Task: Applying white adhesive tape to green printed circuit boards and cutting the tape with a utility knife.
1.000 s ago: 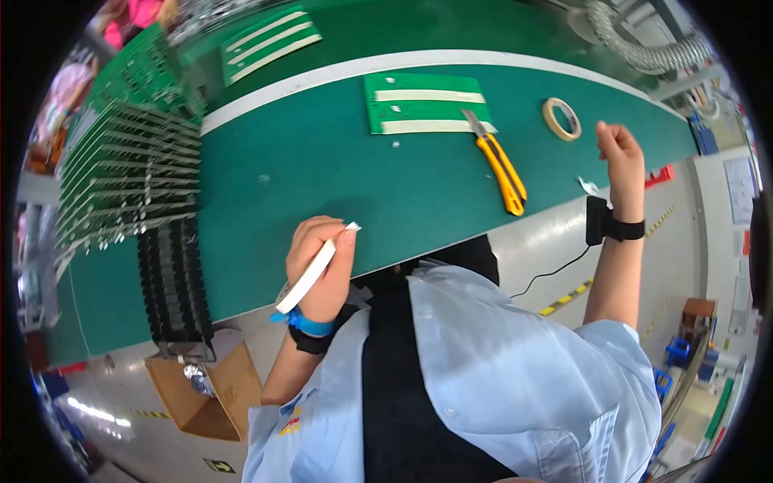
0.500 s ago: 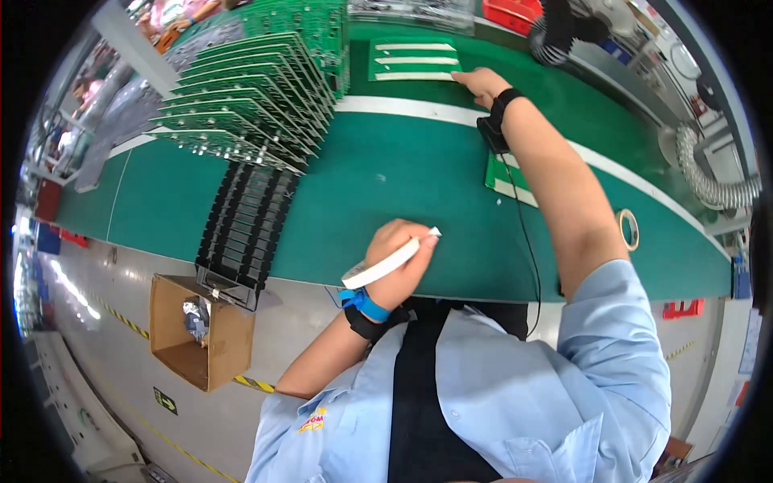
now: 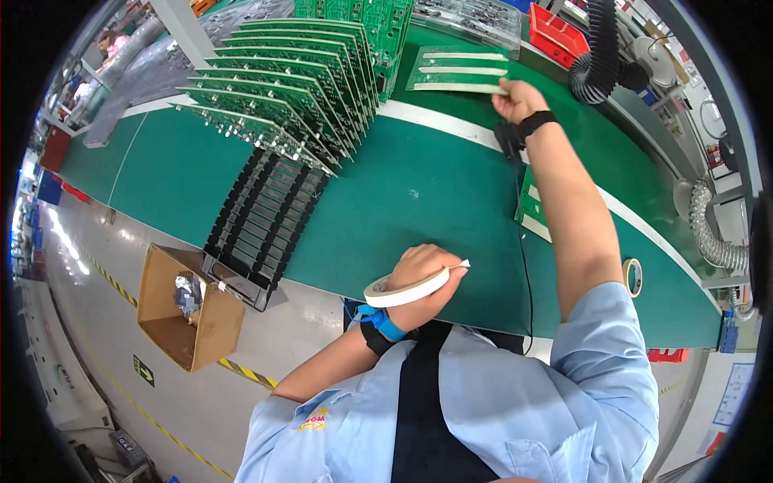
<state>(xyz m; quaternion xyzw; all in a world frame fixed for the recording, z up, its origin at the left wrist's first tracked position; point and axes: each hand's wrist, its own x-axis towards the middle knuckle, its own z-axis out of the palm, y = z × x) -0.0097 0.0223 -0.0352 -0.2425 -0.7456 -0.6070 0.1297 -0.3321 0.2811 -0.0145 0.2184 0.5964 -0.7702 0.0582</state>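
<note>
My left hand [image 3: 425, 270] is closed near the table's front edge, with a roll of white tape [image 3: 407, 295] hanging round its fingers. A short loose tape end sticks out past the fingertips. My right hand [image 3: 522, 101] reaches to the far side, its fingers closed at the near right corner of a green circuit board [image 3: 459, 77]. Pale tape strips run across that board, and the fingers touch the end of the nearest one. Under my right forearm lies another taped circuit board [image 3: 531, 211], partly hidden by the arm.
Several green circuit boards [image 3: 282, 80] stand upright in a black slotted rack [image 3: 266, 209] at left. A second tape roll [image 3: 633, 278] lies right of my right arm. Behind are a red bin [image 3: 557, 36] and a black hose [image 3: 594, 76]. A cardboard box [image 3: 217, 326] sits below the table's left edge.
The whole view has shifted, so the table's things sit further right. My right fingers remain at the taped board's corner, more curled now. The left hand still holds the tape roll.
</note>
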